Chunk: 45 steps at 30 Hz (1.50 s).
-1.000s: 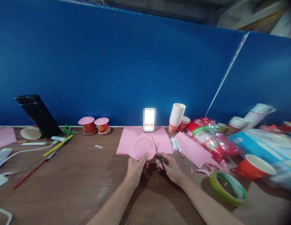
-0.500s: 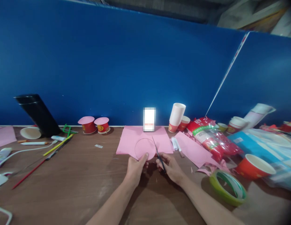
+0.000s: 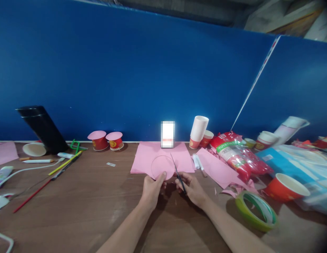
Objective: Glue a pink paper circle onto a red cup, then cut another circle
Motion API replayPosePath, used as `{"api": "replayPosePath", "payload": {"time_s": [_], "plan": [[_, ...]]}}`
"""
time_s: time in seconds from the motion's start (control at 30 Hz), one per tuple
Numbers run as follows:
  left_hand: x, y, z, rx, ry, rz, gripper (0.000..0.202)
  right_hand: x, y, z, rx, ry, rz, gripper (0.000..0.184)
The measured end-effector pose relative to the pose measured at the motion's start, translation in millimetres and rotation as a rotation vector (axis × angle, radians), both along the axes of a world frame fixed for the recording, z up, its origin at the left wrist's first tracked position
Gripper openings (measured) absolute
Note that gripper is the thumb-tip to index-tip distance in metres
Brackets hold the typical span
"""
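My left hand (image 3: 152, 191) pinches a piece of pink paper (image 3: 163, 167) by its near edge, thumb on top. A drawn circle shows on this paper, which is cut along the curve at its near right side. My right hand (image 3: 191, 189) is closed on a pair of scissors (image 3: 180, 181) with dark handles; the blades point up and away, along the paper's right edge. Behind the paper lies a stack of pink sheets (image 3: 142, 153), partly covered by it. A bright, blurred-out upright screen (image 3: 168, 134) stands at the back of the stack.
Two red cups (image 3: 100, 143) topped with pink discs stand back left, near a black bottle (image 3: 44, 128). To the right are stacked paper cups (image 3: 198, 130), pink scraps (image 3: 218, 168), a red bag (image 3: 231, 153), an orange cup (image 3: 287, 188) and a tape roll (image 3: 242, 211).
The pink paper has shifted very slightly left in my left hand. Both hands and the scissors are almost where they were.
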<state>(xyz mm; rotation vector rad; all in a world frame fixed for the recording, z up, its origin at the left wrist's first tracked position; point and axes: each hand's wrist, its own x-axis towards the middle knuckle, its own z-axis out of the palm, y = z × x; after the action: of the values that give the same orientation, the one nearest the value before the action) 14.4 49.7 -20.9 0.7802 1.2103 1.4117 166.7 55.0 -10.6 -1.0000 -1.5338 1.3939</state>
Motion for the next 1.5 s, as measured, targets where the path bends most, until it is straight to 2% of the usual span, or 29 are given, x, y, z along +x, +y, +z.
{"api": "replayPosePath", "payload": {"time_s": [0.43,0.8,1.1,1.5], "plan": [[1,0,0.2,0.068,0.009,0.020,0.032,-1,1,-4.0,0.033,0.000,0.011,0.036],[2,1,5.7,0.053,-0.014,0.035,0.032,0,0,0.9,0.000,-0.021,0.042,0.037],[3,2,9.5,0.022,-0.020,0.048,0.033,-1,-1,2.0,0.034,-0.040,0.050,0.033],[3,1,7.3,0.038,-0.010,0.076,0.034,-1,-2,1.0,0.065,-0.085,0.042,0.035]]}}
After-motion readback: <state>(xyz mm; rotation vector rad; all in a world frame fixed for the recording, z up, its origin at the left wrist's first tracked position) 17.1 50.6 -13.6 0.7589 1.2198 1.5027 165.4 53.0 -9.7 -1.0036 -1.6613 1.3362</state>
